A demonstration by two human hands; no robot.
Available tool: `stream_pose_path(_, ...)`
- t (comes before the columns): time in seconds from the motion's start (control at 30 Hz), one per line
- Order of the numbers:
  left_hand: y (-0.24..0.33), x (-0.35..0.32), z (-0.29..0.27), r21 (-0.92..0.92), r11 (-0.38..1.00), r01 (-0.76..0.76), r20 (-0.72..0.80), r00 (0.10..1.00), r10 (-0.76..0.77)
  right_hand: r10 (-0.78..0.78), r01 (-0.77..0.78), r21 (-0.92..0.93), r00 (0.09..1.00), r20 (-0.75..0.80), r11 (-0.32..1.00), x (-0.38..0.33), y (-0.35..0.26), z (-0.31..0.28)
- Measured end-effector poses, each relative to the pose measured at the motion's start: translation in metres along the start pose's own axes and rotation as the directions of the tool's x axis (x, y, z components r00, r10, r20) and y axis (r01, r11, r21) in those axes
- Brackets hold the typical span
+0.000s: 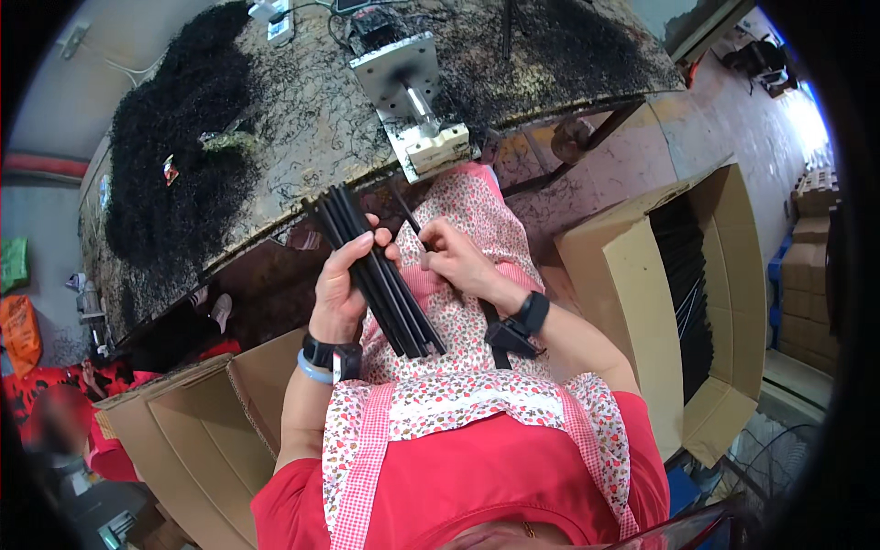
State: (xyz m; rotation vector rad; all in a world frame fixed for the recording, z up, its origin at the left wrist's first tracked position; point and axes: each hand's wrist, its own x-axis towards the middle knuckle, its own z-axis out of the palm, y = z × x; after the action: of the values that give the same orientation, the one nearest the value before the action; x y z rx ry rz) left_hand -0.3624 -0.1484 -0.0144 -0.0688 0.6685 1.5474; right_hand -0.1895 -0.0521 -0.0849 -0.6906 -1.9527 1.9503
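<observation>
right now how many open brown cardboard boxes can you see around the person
2. One open brown cardboard box stands at the person's right, filled with thin black rods. The other open cardboard box sits at the lower left, showing nothing inside. More may be hidden out of frame.

Two hands: left hand (337,291), right hand (456,259). One bundle of black rods (376,272) in left hand, roughly five or six, exact count unclear; one single black rod (404,209) at right hand. Two wrist devices: one black watch (332,354) with blue band, one black strap (530,313). Two open cardboard boxes: box at right (632,302), box at lower left (197,431). One worktop (312,119). One metal fixture (410,96). One big heap of black curly shavings (179,147).
</observation>
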Motion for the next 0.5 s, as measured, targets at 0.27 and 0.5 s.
stream_pose_path(0.27, 0.015, 0.009, 0.024, 0.177, 0.978, 0.110, 0.051, 0.991, -0.121, 0.174, -0.046, 0.526, 0.965, -0.195, 0.849, 0.012, -0.099, -0.029)
stream_pose_path(0.5, 0.042, 0.023, 0.026, 0.194, 0.945, 0.265, 0.062, 0.958, -0.282, 0.305, -0.180, 0.588, 0.945, -0.120, 0.789, 0.038, -0.115, -0.023)
